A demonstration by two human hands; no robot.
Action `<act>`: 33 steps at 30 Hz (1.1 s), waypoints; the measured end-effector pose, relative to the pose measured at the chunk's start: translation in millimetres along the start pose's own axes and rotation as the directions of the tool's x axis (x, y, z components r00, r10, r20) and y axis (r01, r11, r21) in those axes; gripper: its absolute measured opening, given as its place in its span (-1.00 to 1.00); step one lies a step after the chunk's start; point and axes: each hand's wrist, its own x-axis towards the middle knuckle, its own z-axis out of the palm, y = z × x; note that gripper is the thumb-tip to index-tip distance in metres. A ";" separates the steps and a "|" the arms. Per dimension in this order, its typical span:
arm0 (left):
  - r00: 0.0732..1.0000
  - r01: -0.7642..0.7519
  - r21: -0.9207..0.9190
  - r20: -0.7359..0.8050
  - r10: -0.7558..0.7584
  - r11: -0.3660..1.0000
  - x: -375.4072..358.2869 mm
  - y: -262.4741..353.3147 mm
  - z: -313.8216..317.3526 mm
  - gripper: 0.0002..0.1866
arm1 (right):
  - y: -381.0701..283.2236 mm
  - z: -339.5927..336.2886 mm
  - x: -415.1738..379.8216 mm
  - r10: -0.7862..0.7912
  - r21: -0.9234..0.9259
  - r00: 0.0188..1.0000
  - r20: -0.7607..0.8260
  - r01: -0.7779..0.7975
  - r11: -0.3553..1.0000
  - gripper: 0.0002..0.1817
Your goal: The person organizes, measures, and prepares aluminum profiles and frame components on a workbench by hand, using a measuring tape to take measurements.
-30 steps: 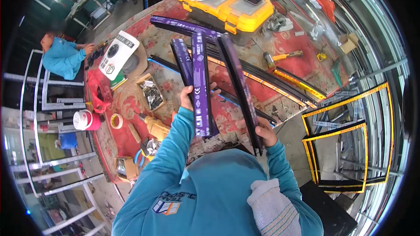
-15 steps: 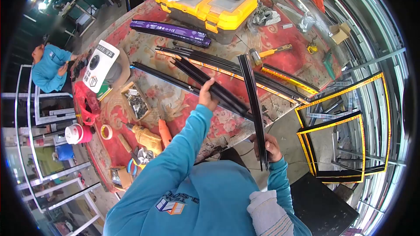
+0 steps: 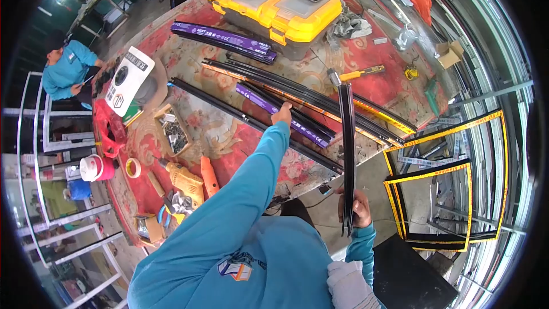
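My left hand [image 3: 281, 114] reaches over the table with its fingers closed on a black profile bar with purple printed film [image 3: 311, 131]. That bar lies slantwise, close beside a row of long black bars with orange-striped film [image 3: 251, 73]. In my right hand [image 3: 360, 209], at the table's front edge, a second black profile bar [image 3: 347, 154] is gripped near its lower end and points away from me. A single long black bar [image 3: 217, 103] rests to the left of the purple-filmed one. Part of my right hand is hidden behind its bar.
A yellow-lidded toolbox [image 3: 311, 17] stands at the back, near another purple-filmed bundle [image 3: 223, 40]. A hammer [image 3: 357, 73], a box of small parts [image 3: 172, 130] and a yellow power drill [image 3: 184, 182] lie on the table. Yellow-taped frames [image 3: 443, 171] stand right. A co-worker [image 3: 68, 68] sits left.
The bar under my left hand now shows its purple film and lies nearer the orange-striped bars. My right hand and its bar have shifted slightly right and toward me.
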 end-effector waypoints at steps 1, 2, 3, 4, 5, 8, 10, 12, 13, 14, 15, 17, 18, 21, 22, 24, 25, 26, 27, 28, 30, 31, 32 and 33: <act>1.000 0.007 0.104 0.004 -0.007 0.995 -2.3 6.2 -1.3 -0.14 | 1.2 -0.2 0.6 -0.001 0.006 1.000 -0.006 0.001 1.000 0.00; 0.974 0.170 0.120 0.128 -0.185 0.978 -6.2 9.9 -1.3 -0.11 | 1.4 -0.6 0.9 0.002 0.006 1.000 0.006 -0.002 1.000 0.00; 0.947 0.230 0.171 0.188 -0.261 0.958 -16.3 17.0 -3.0 -0.09 | 0.1 -1.6 1.4 0.036 0.002 0.999 -0.001 -0.036 0.999 0.01; 0.910 0.284 0.224 0.245 -0.336 0.932 -20.3 20.6 -3.8 -0.08 | -2.0 -1.7 3.2 0.069 -0.003 0.998 -0.009 -0.069 0.998 0.02; 0.912 0.282 0.213 0.242 -0.330 0.935 -25.0 23.3 -5.4 -0.08 | -4.8 -0.4 6.0 0.070 -0.007 0.998 0.002 -0.070 0.998 0.02; 0.901 0.262 0.219 0.294 -0.320 0.940 -33.3 26.3 -8.5 -0.11 | -13.4 3.2 16.3 0.074 -0.053 0.995 0.060 -0.071 0.996 0.01; 0.891 0.248 0.133 0.358 -0.280 0.960 -34.4 25.1 -11.6 -0.17 | -16.8 6.3 19.5 0.112 -0.078 0.991 0.075 -0.106 0.991 0.00; 0.872 0.252 0.132 0.398 -0.284 0.959 -21.3 19.5 -15.2 -0.18 | -16.2 12.7 23.7 0.075 -0.081 0.995 0.060 -0.070 0.994 0.04; 0.864 0.234 0.113 0.431 -0.260 0.966 -13.5 13.1 -15.2 -0.18 | -15.1 12.5 24.8 0.081 -0.081 0.995 0.066 -0.076 0.994 0.04; 0.854 0.217 0.095 0.464 -0.236 0.972 -6.0 6.1 -13.9 -0.18 | -13.7 10.8 25.4 0.087 -0.081 0.994 0.070 -0.081 0.993 0.04; 0.867 0.214 0.088 0.442 -0.231 0.973 -15.6 8.2 -13.6 -0.18 | -12.3 10.0 25.2 0.113 -0.072 0.991 0.072 -0.108 0.992 0.03; 0.854 0.237 0.059 0.463 -0.237 0.970 -10.1 0.0 -5.2 -0.21 | -10.4 9.7 22.4 0.132 -0.079 0.989 0.070 -0.126 0.989 -0.01; 0.845 0.260 0.034 0.476 -0.244 0.965 -4.3 -6.3 -1.2 -0.24 | -10.0 12.3 22.4 0.153 -0.078 0.986 0.072 -0.147 0.986 -0.05; 0.811 0.240 0.000 0.549 -0.200 0.971 7.3 -26.5 12.5 -0.21 | -4.7 15.9 21.4 0.166 -0.076 0.982 0.090 -0.159 0.984 -0.04; 0.787 0.199 0.003 0.595 -0.162 0.980 5.2 -27.5 15.6 -0.20 | -1.3 14.3 21.4 0.167 -0.079 0.982 0.088 -0.160 0.984 0.00; 0.798 0.162 -0.064 0.595 -0.093 0.985 -0.8 -33.4 16.2 -0.17 | 2.9 9.9 18.0 0.177 -0.094 0.978 0.115 -0.167 0.982 -0.02; 0.735 0.141 -0.096 0.677 -0.039 0.985 -2.9 -34.3 15.7 -0.16 | 5.0 8.8 16.3 0.183 -0.092 0.979 0.095 -0.174 0.980 -0.03; 0.675 0.115 -0.139 0.737 0.025 0.983 -7.1 -30.7 7.0 -0.15 | 7.4 11.9 18.2 0.194 -0.089 0.976 0.095 -0.186 0.979 -0.05; 0.715 0.100 -0.165 0.698 0.045 0.981 -14.0 -28.7 2.2 -0.15 | 8.5 17.2 20.4 0.158 -0.076 0.980 0.118 -0.149 0.986 -0.08; 0.687 0.125 -0.087 0.726 -0.023 0.988 -21.3 -28.6 2.4 -0.11 | 12.5 21.2 23.7 0.151 -0.055 0.980 0.131 -0.145 0.988 -0.06; 0.636 0.140 0.051 0.761 -0.130 0.989 -75.2 -2.8 -35.6 -0.20 | 24.3 24.4 37.3 0.117 0.017 0.966 0.232 -0.125 0.992 0.03; 0.595 0.071 -0.010 0.803 -0.035 0.997 -104.0 1.4 -60.0 -0.11 | 30.0 27.1 47.5 0.140 0.025 0.951 0.277 -0.152 0.988 0.04; 0.480 0.002 -0.036 0.877 0.030 0.999 -131.1 7.1 -88.6 -0.09 | 35.4 29.8 56.6 0.157 0.027 0.938 0.308 -0.174 0.984 0.05; 0.374 -0.022 -0.106 0.921 0.107 0.994 -160.1 13.2 -113.2 -0.16 | 43.9 34.2 65.5 0.139 0.023 0.940 0.311 -0.154 0.988 0.04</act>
